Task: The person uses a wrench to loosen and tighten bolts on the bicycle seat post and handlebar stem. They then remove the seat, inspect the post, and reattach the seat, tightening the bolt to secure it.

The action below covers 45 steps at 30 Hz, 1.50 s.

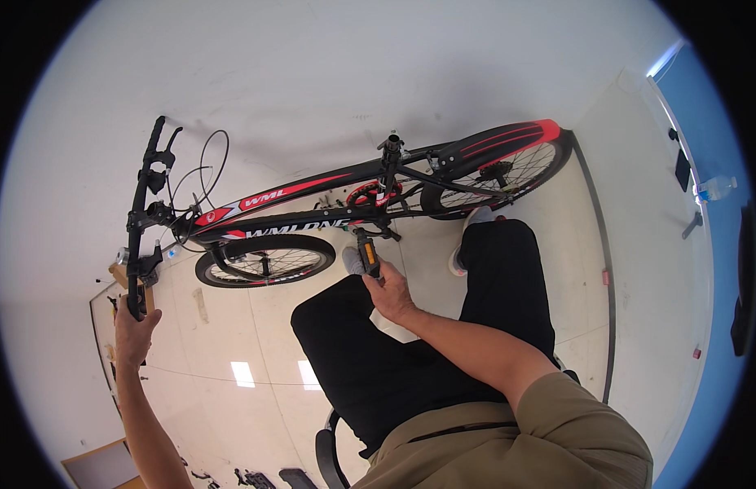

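The bike [321, 181] by the wall [312, 81] could tip over if the left hand [135, 330], its grip round the handlebar [141, 191], slips while the right hand [392, 295], holding the pedal [368, 254], pushes hard.

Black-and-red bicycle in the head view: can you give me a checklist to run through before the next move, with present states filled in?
1. Left hand steadying the straight black handlebar: ok, closed around its near end.
2. Right hand on the black pedal with an orange reflector: ok, gripping it.
3. Pedal's attachment: cannot tell, the join is too small to read.
4. Saddle fitted: not ok, none shows on the upright black seat tube.
5. Thin black cable tucked in: not ok, it loops out beside the handlebar.
6. Spoked front wheel fastened tightly: cannot tell from this view.
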Tool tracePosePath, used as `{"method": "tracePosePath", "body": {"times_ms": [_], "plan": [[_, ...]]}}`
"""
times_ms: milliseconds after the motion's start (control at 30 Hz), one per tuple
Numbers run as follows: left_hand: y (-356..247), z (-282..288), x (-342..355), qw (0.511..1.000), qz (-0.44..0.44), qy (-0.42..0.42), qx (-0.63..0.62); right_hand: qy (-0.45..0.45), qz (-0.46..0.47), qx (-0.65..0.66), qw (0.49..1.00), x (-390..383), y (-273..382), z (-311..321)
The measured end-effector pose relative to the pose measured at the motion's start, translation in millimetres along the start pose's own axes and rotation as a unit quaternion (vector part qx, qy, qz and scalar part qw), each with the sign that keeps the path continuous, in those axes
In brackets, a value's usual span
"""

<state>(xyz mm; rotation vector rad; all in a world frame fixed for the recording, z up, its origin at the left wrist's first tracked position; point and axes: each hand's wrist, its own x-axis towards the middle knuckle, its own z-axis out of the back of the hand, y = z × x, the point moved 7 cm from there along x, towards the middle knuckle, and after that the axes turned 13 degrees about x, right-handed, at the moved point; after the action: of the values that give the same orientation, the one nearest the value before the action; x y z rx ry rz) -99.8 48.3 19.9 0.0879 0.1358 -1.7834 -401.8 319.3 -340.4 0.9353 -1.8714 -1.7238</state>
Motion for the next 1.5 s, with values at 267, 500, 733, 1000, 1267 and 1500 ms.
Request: {"method": "tracePosePath", "body": {"times_ms": [267,500,733,1000,1267,1500], "plan": [[-1.1,2.1,-1.8,1.0,0.006,0.004,-0.002,-0.161,-0.011,0.103,0.982,11.8,-7.0,44.0],[-9.8,-2.4,-0.4,1.0,0.005,0.004,-0.005,-0.094,-0.041,0.154,0.983,13.1,-14.0,28.8],[18.1,-7.4,10.5,1.0,-0.01,0.007,0.013,0.065,-0.038,-0.06,0.995,-3.8,4.8,-7.5],[11.6,-6.6,9.0,1.0,-0.007,0.006,-0.002,0.069,-0.004,-0.059,0.996,-3.6,3.3,-5.1],[6.4,-1.8,3.3,1.0,-0.007,-0.004,-0.006,0.101,-0.062,-0.044,0.992,-0.8,4.7,-6.5],[-8.1,-1.5,-0.7,1.0,-0.008,0.001,-0.001,0.045,-0.078,0.081,0.993,6.5,-9.0,-2.8]]}}
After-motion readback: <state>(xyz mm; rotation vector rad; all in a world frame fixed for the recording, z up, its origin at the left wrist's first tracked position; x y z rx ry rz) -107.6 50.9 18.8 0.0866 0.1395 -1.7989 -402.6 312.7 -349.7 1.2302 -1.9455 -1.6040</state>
